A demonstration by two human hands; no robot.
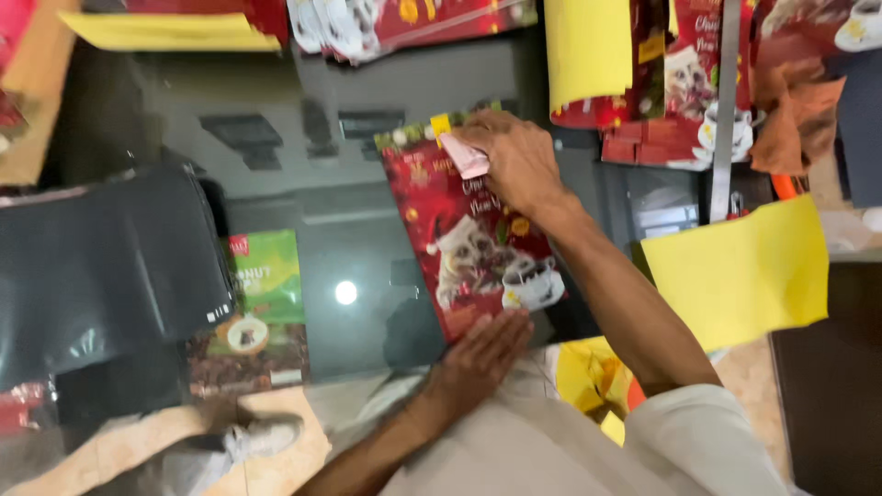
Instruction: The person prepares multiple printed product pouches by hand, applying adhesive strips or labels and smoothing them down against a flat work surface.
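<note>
A red pouch (473, 248) lies mid-tabletop. A green-and-brown pouch (257, 312) lies to its left. More red packs (404, 23) sit at the far edge, yellow sheets (740, 271) at right.

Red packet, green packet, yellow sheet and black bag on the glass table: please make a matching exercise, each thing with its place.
Things:
1. red packet
2. green packet
3. yellow sheet
4. black bag

Places:
A. far left of the table
B. under both hands, centre
C. right of the right forearm
D. between the black bag and the red packet

Pairs: 1-B, 2-D, 3-C, 4-A
</note>
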